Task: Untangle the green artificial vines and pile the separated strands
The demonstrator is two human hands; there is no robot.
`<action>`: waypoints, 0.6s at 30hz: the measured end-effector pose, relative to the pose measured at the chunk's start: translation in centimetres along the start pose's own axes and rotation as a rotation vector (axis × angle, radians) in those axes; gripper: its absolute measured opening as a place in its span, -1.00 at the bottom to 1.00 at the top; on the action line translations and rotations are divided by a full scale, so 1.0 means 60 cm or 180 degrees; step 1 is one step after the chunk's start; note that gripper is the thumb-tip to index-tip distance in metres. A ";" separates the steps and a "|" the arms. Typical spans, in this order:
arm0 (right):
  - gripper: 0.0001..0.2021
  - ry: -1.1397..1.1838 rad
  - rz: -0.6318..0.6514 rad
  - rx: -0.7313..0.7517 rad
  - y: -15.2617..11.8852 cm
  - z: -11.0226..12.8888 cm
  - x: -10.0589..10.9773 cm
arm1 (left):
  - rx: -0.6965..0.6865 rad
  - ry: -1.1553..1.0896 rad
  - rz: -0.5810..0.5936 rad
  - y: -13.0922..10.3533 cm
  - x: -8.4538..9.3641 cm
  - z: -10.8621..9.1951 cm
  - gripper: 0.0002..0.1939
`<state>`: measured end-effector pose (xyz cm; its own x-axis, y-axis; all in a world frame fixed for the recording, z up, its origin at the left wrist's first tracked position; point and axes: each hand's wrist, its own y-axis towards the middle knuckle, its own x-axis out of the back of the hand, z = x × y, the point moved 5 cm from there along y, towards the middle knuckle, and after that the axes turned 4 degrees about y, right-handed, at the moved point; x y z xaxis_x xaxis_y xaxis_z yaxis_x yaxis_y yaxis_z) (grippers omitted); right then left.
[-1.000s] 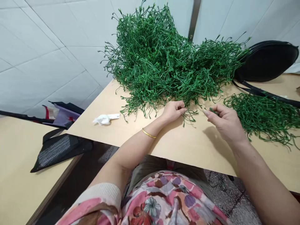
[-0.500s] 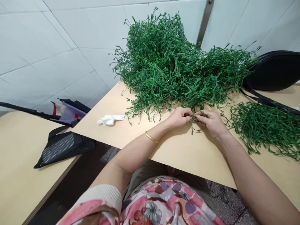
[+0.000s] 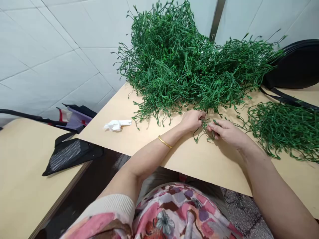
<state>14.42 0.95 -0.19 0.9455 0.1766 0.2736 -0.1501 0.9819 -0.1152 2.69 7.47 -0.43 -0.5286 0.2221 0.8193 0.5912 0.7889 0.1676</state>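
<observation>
Near the middle of the wooden table point(image 3: 149, 142), my left hand point(image 3: 193, 120) is closed on thin green plastic stems point(image 3: 196, 135). Just to its right, my right hand point(image 3: 221, 130) pinches green stems too, with its fingers curled and partly hidden. A few stems with small bud tips hang down between the hands onto the table. Behind them rises a large tangled heap of green plastic stems point(image 3: 171, 63). A second, flatter pile of stems point(image 3: 286, 129) lies to the right of my right hand.
A crumpled white tissue point(image 3: 117, 125) lies left of my hands. A black round bag point(image 3: 296, 66) with a strap stands at the back right. Another table point(image 3: 20, 149) at the left bears a black mesh pouch point(image 3: 66, 154). A tiled wall point(image 3: 62, 43) closes off the back.
My hands have moved slightly apart, and the stems between them have shifted left. My right hand has turned, its fingers curling more underneath. The camera view has shifted a little.
</observation>
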 end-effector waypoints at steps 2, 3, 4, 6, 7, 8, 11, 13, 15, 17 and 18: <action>-0.63 -0.0020 -0.0306 0.0009 0.002 -0.004 0.015 | -0.0082 -0.0664 0.0200 -0.007 0.002 -0.002 -0.84; -0.64 -0.0033 -0.0443 -0.0007 0.004 -0.007 0.022 | -0.0072 -0.1070 0.0314 -0.010 0.003 -0.001 -0.83; -0.64 -0.0058 -0.0524 -0.0027 0.006 -0.010 0.027 | -0.0040 -0.1442 0.0420 -0.013 0.004 0.000 -0.82; -0.65 -0.0175 -0.0527 -0.0018 0.010 -0.012 0.029 | 0.0004 -0.1910 0.0548 -0.016 0.006 0.001 -0.81; -0.66 -0.0280 -0.0470 0.0027 0.010 -0.011 0.028 | -0.0018 -0.1998 0.0555 -0.015 0.007 0.001 -0.81; -0.67 -0.0429 -0.0402 0.0089 0.008 -0.007 0.026 | -0.0072 -0.2011 0.0545 -0.012 0.007 0.000 -0.81; -0.64 -0.0969 -0.0193 0.0272 -0.010 0.014 0.024 | -0.0155 -0.1671 0.0455 0.002 0.001 0.002 -0.81; -0.62 -0.1078 0.0147 0.0398 -0.029 0.030 0.023 | 0.0000 -0.1134 0.0221 0.011 0.000 0.009 -0.81; -0.61 -0.0892 0.0413 0.0639 -0.046 0.046 0.026 | 0.0182 -0.0616 -0.0049 0.014 0.002 0.017 -0.82; -0.63 -0.0562 0.0228 0.0849 -0.052 0.054 0.035 | 0.0262 -0.0503 -0.0156 0.011 0.005 0.019 -0.82; -0.64 -0.0347 -0.0031 0.0881 -0.049 0.053 0.041 | 0.0267 -0.0634 -0.0160 0.008 0.005 0.019 -0.82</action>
<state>16.30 -1.30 3.87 0.9129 0.1586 0.3761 -0.2284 0.9622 0.1486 2.11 8.60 -0.71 -0.6709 0.2835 0.6852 0.5128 0.8448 0.1526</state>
